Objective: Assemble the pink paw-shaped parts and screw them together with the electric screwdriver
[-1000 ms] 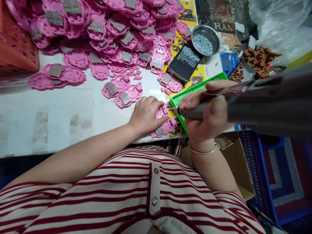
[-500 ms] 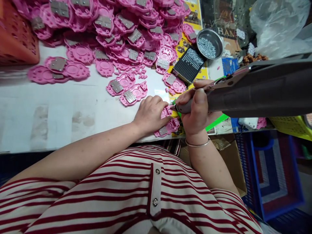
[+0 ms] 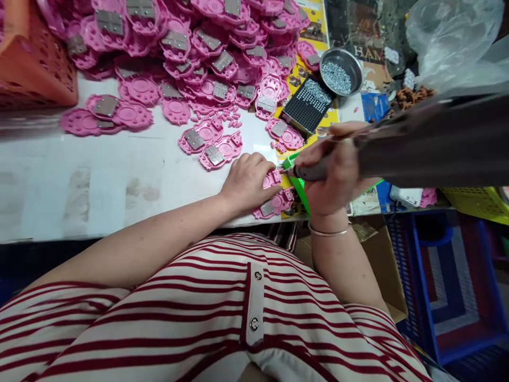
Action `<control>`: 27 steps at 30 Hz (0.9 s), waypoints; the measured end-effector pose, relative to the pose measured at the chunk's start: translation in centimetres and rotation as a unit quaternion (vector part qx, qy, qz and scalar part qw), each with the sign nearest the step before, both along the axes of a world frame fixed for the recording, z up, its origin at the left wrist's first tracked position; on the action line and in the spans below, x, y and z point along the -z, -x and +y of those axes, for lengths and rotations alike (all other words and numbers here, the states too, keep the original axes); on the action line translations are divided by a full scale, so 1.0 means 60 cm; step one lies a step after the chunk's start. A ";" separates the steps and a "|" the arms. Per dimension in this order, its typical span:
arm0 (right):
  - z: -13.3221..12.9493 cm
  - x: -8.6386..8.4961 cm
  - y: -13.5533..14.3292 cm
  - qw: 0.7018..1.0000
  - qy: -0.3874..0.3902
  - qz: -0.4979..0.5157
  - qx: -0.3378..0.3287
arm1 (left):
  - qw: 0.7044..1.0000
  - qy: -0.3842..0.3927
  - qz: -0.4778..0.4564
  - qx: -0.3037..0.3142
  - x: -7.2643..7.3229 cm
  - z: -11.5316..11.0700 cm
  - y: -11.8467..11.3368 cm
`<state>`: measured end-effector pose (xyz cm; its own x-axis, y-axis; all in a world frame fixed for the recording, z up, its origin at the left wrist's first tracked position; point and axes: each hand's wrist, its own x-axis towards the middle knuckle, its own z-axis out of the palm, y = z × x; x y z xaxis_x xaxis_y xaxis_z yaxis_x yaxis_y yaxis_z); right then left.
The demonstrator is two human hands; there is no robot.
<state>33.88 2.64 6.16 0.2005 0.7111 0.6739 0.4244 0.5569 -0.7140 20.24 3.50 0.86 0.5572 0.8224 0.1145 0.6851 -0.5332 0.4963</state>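
Note:
My left hand [image 3: 249, 179] presses a pink plastic casing [image 3: 272, 179] onto the table, its fingers curled over the part and hiding much of it. A second pink casing with a metal plate [image 3: 274, 206] lies just below, close to my thumb. My right hand [image 3: 334, 175] is wrapped round a dark electric screwdriver [image 3: 417, 143], held nearly level, with its tip by the right end of the held casing. Whether the tip touches the casing I cannot make out. Two more casings [image 3: 212, 143] lie beyond my left hand.
A heap of pink casings [image 3: 214, 42] covers the back. A metal bowl of screws [image 3: 342, 71] and a black perforated screw tray [image 3: 308, 106] stand back right. An orange basket [image 3: 35, 58] is at left, a green tray [image 3: 296, 183] under my right hand, blue crates [image 3: 437, 339] below right.
My right hand and the screwdriver have shifted slightly right, the tip drawing back a little from the casing. My left hand keeps its hold. The view has shifted slightly.

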 end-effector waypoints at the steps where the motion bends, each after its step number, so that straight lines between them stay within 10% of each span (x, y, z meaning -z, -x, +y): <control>1: -0.005 -0.014 -0.001 0.997 -0.058 0.048 0.010 | 1.000 0.002 -0.012 0.000 0.002 0.002 0.000; 7: -0.055 -0.064 -0.035 0.984 -0.133 0.114 0.033 | 0.994 0.012 -0.100 -0.045 -0.003 0.008 0.008; 16: -0.092 -0.051 -0.056 0.974 -0.115 0.181 0.069 | 0.998 -0.023 0.003 0.065 -0.031 -0.064 -0.001; 23: -0.081 -0.055 -0.057 0.966 -0.139 0.195 0.096 | 0.983 -0.131 0.011 -0.125 -0.042 0.020 0.064; 27: -0.074 -0.052 -0.058 0.965 -0.126 0.217 0.073 | 0.976 -0.156 0.070 -0.133 -0.027 0.045 0.091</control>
